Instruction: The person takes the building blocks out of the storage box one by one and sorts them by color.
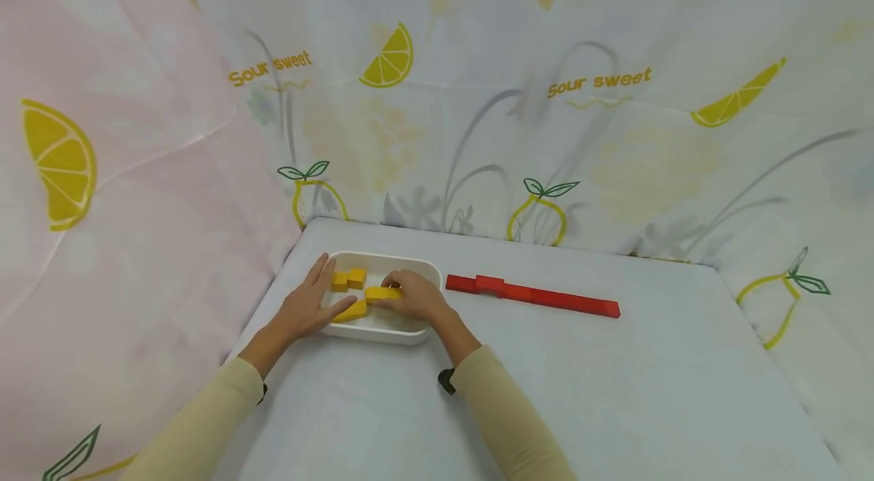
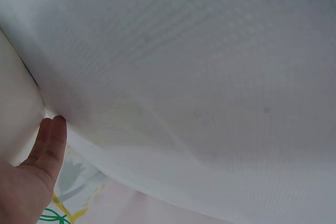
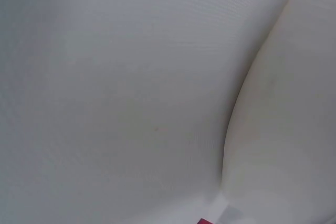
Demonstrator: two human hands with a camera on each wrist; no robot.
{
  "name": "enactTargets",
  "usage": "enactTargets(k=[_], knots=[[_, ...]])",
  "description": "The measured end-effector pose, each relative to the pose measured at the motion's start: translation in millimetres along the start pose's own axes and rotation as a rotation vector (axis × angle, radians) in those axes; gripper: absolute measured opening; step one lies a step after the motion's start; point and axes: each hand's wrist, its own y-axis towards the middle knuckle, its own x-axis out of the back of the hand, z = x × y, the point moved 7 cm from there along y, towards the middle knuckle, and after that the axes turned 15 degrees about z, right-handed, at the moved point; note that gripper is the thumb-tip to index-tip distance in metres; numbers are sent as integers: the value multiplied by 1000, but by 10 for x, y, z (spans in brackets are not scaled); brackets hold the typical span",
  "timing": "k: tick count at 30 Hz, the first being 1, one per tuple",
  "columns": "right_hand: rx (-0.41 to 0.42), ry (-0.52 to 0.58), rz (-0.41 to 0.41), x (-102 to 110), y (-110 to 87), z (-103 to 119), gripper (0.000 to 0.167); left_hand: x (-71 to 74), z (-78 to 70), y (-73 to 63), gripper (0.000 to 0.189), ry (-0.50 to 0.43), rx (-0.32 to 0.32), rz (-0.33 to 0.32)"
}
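A white tray (image 1: 382, 336) stands at the left of the table, with several yellow blocks inside. My right hand (image 1: 422, 297) reaches into it and pinches a long yellow block (image 1: 377, 293) between thumb and fingers. At the tray's left end, my left hand (image 1: 303, 309) rests with straight fingers along the rim, its thumb stretched inward over another yellow block (image 1: 352, 311). Two small yellow blocks (image 1: 356, 278) sit behind that thumb. In the left wrist view the left fingers (image 2: 54, 142) lie against the pale tray wall (image 2: 16, 98). The right wrist view leaves the right hand out.
To the right of the tray, red blocks (image 1: 567, 300) form a long row on the white table (image 1: 580, 390), with one red block (image 1: 489, 284) standing out from it. Lemon-printed cloth (image 1: 451, 124) hangs behind the table and along its sides.
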Motion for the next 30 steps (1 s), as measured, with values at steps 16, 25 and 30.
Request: enactTargets(k=[16, 25, 30], knots=[[23, 91, -92, 62, -38, -22, 34, -12, 2, 21, 111, 5, 21, 41], [79, 187, -160, 172, -224, -90, 35, -88, 24, 23, 113, 28, 50, 74], [110, 227, -188, 352, -462, -179, 37, -35, -13, 21, 114, 40, 35, 52]])
